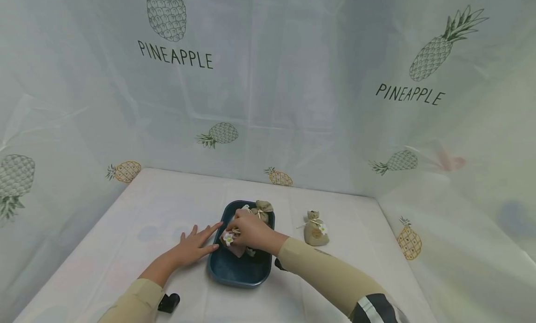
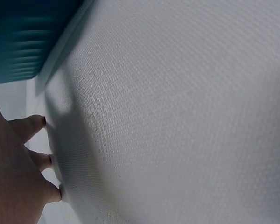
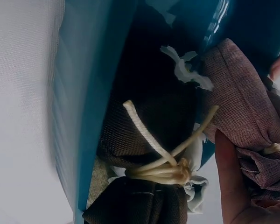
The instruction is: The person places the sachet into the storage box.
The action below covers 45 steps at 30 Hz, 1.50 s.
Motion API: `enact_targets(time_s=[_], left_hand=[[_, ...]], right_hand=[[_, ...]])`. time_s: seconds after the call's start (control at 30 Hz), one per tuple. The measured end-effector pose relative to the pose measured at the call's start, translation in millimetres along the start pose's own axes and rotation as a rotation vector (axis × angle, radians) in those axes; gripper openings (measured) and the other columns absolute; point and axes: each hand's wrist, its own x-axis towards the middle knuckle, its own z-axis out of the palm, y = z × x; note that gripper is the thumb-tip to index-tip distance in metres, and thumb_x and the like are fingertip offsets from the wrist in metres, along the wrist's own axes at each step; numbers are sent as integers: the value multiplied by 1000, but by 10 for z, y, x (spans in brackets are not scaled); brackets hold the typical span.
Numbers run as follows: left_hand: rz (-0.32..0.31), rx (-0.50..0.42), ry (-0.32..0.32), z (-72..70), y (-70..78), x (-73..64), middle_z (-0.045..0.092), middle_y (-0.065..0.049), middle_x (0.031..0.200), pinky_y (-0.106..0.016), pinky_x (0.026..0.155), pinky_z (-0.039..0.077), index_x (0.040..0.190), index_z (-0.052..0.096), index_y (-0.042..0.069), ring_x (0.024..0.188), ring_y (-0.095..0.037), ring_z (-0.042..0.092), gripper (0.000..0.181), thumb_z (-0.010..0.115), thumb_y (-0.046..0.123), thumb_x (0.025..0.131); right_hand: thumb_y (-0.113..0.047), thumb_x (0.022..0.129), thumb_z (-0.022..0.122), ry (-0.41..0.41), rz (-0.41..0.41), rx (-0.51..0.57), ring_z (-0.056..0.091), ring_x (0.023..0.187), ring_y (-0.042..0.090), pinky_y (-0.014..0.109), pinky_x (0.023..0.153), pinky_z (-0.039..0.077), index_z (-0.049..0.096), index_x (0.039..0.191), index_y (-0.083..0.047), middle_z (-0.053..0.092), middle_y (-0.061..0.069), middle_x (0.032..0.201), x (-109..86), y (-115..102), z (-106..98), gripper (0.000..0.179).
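My right hand [image 1: 254, 232] reaches into a dark blue tray [image 1: 239, 272] and pinches a small mauve drawstring pouch [image 3: 238, 88] by its tied neck. A white flower [image 1: 228, 239] decorates the pouch. Beside it in the tray, the right wrist view shows a dark brown pouch [image 3: 149, 135] tied with cream cord. A beige pouch [image 1: 263, 208] leans at the tray's far right corner. My left hand [image 1: 190, 248] has its fingers spread, the thumb and index fingertip right at the tray's left rim; in the left wrist view other fingertips [image 2: 44, 161] rest on the table.
Another beige pouch [image 1: 316, 232] with a white flower stands on the white-covered table [image 1: 335, 285], right of the tray. A small black object [image 1: 169, 303] sits by the left wrist. A pineapple-printed curtain [image 1: 293, 90] hangs behind the table and along its sides.
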Motion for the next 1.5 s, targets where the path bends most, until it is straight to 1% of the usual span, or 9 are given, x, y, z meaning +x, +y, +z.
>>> enact_targets(time_s=[0.2,0.4,0.57,0.7,0.87,1.1,1.23,1.3,1.5], left_hand=[[13,2,2,4,-5,2,29,-24,154,-80,96,-2,156,26,27,137,-61,2,73,49,60,95],[17,-2,3,-2,9,-16,29,-24,154,-81,95,-1,156,26,25,137,-61,3,72,50,58,96],[10,-5,6,-1,8,-15,29,-25,153,-81,96,-2,156,26,26,137,-61,3,73,49,59,95],[11,-6,8,10,14,-18,30,-25,153,-81,95,-1,156,27,27,137,-62,3,73,49,61,95],[14,-3,11,2,2,-13,30,-24,153,-81,95,-1,156,26,28,136,-62,3,74,49,62,94],[24,-16,4,2,-21,2,28,-24,154,-81,95,-1,156,25,27,137,-62,3,72,48,59,96],[21,0,8,13,-34,9,29,-24,154,-81,95,-1,156,25,28,136,-62,4,71,47,60,96],[19,-1,7,12,-32,14,29,-25,154,-81,95,-1,156,25,27,136,-62,4,71,47,60,96],[18,1,6,3,-13,6,28,-26,154,-81,95,-1,156,26,27,136,-62,3,71,49,58,96]], right_hand=[[-26,82,81,-24,52,23,44,73,4,16,61,41,77,108,-18,50,-6,88,70,18,48,28],[-28,81,82,-30,61,4,45,71,4,16,60,40,77,105,-17,51,-6,86,140,-4,67,27],[-29,82,81,-48,37,-20,43,69,3,15,58,38,78,105,-17,49,-6,85,157,-49,87,26],[-24,83,80,-72,12,-1,43,72,2,13,60,39,77,107,-17,49,-7,87,128,-38,124,25],[-23,82,81,-60,-10,30,44,76,1,11,64,40,77,107,-17,50,-7,90,125,48,190,25],[-21,83,81,-90,-54,95,47,86,0,12,74,43,75,112,-18,52,-6,100,101,181,263,29],[-21,87,76,-133,-106,112,51,92,0,13,78,44,72,118,-20,55,-7,106,32,234,203,31],[-17,88,75,-147,-126,104,53,96,1,14,81,45,70,120,-20,58,-7,109,-11,253,140,32],[-3,84,76,-141,-140,126,55,111,6,18,90,45,69,122,-16,62,-5,119,-166,323,-50,40]])
